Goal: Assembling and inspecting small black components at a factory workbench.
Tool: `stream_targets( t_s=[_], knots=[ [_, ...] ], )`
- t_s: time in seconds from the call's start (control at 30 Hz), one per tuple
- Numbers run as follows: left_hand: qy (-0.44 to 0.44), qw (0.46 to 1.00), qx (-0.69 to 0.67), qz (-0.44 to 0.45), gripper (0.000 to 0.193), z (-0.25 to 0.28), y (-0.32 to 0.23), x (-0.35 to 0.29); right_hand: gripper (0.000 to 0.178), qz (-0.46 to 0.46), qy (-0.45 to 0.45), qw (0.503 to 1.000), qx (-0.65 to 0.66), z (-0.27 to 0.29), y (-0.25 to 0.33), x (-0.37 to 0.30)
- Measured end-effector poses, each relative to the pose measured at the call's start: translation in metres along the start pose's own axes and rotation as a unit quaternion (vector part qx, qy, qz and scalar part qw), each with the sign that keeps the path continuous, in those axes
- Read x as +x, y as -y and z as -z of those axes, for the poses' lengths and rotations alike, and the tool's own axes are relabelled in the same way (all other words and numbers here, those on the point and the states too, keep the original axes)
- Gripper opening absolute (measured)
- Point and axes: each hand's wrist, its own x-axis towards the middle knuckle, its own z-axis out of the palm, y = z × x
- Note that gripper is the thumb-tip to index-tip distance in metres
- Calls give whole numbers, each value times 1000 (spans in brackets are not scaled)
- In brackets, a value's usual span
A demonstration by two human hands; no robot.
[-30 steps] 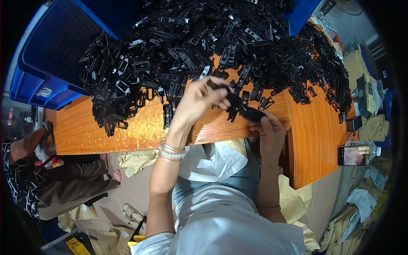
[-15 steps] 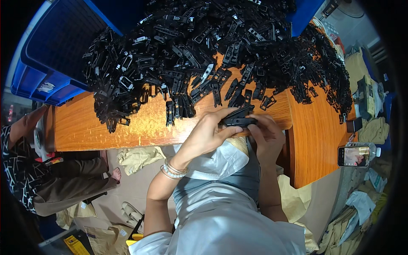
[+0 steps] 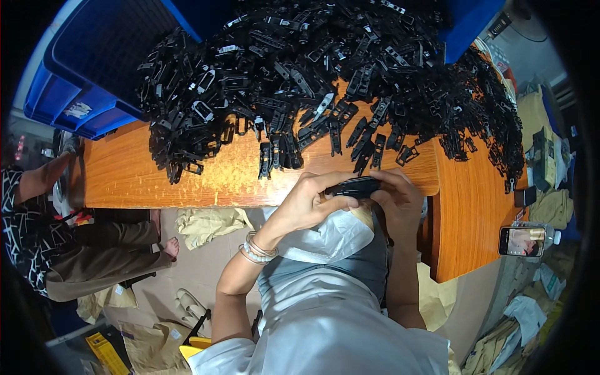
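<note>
Over the counter's near edge: one black part [image 3: 353, 187], long and slim, lies roughly level from left to right between the person's two hands.
Left hand [image 3: 317, 196]: closed narrowly on the part's left end, thumb on the near side and forefinger along the far side.
Right hand [image 3: 399, 199]: closed narrowly at the part's right end, thumb and forefinger drawn together; how its other fingers meet the part cannot be told.
Part's make: dark and glossy; whether it is one piece or two fitted together is too small to tell.
Counter [image 3: 215, 184]: orange-brown wood, its finish worn pale in front of the heap.
Heap of black pieces [image 3: 362, 81]: spread across the far side, with a blue crate [image 3: 87, 119] beyond its left end.
Loose pieces [image 3: 378, 152]: just beyond the hands, near the part but apart from it.
Steady grip: holding both ends, as here, should stop the part twisting; the thumbs look best set opposite the forefingers.
Pressure: even and gentle from both sides seems wise, since thin plastic-looking arms could bend or slip.
Sight line: fingertips off the middle would leave any seam easier to check.
</note>
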Motion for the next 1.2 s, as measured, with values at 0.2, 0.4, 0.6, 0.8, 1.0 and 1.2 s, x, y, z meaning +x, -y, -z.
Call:
stream_targets(
  t_s=[0.2, 0.4, 0.6, 0.8, 1.0, 1.2],
  knots=[
    [-107, 985, 127, -48, 16, 42, 26, -11, 24, -85, 120, 987, -64, -3, -10, -12],
    [-404, 793, 454, 50, 12, 105, 41, 0, 24, -129, 208, 968, -48, -17, -22, -30],
    [-367, 757, 540, 28, 9, 115, 49, 8, 20, -143, 190, 970, -50, -12, -19, -27],
    [-359, 764, 531, 75, 8, 100, 33, -13, 10, 21, -140, 956, -257, 36, -33, -10],
    [-423, 814, 378, 127, 13, 90, 36, -25, 9, 107, -175, 869, -450, 69, -37, 29],
    [-453, 843, 272, 99, 16, 91, 42, -22, 20, -47, -132, 879, -455, 57, -33, 32]
  ],
)
